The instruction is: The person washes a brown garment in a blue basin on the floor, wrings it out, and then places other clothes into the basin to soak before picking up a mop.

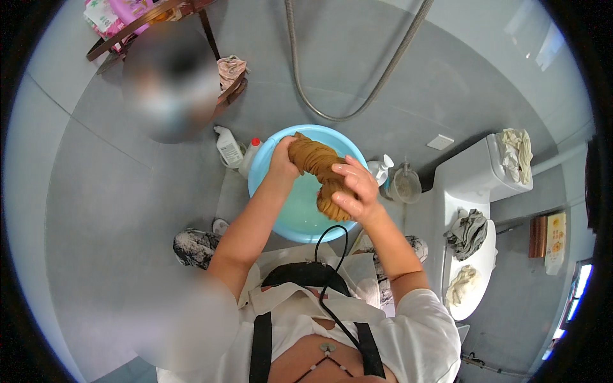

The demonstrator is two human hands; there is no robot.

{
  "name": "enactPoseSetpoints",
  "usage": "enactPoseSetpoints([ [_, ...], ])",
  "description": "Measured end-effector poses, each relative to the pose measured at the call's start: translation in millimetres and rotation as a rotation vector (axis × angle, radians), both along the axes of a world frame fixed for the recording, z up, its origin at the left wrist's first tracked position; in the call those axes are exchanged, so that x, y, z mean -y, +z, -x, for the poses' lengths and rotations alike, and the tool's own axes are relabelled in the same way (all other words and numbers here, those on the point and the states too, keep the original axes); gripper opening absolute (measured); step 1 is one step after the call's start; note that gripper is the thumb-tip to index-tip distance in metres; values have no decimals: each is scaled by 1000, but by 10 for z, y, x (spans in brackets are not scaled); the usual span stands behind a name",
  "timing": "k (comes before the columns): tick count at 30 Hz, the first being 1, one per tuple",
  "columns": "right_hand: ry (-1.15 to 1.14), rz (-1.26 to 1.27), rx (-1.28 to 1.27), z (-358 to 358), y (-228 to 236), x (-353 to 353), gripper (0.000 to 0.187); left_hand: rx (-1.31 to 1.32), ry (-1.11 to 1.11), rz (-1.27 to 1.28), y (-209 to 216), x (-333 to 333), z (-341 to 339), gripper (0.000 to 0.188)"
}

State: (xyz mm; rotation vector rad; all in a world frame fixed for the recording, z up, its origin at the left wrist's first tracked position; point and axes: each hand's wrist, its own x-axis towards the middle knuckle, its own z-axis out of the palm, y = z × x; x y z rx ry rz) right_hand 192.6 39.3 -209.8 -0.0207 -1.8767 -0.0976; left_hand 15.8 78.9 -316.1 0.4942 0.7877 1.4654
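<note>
A wet-looking brown cloth (314, 159), twisted into a thick roll, is held above a light blue basin (257, 163). My left hand (283, 157) grips its upper left end, fingers wrapped round behind it. At its other end, my right hand (359, 189) clasps the lower bunched part, which bends down and back to the left. Below the cloth, pale bluish water (297, 207) fills the lower part of the basin. Some fingers of both hands are hidden behind the cloth.
White bottles (228, 148) stand left of the basin; a pump bottle (381, 167) and a clear container (406, 184) stand right. A grey cloth (468, 233) and a cream cloth (463, 285) lie on the toilet lid (480, 262). A shower hose (337, 117) hangs beyond.
</note>
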Motion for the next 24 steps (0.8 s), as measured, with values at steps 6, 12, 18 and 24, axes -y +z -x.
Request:
enactPoseSetpoints([
  [6, 24, 394, -97, -45, -30, -109, 41, -203, 112, -63, 34, 88, 54, 30],
  [12, 127, 1126, -934, -2, -331, -149, 25, 128, 558, 68, 803, 229, -187, 36],
  [18, 429, 1603, -1034, -56, -186, -331, 21, -367, 509, -300, 1215, 416, -193, 31],
  [24, 535, 1966, -646, -147, -88, -587, 17, -808, 445, -620, 1283, 535, -194, 28],
])
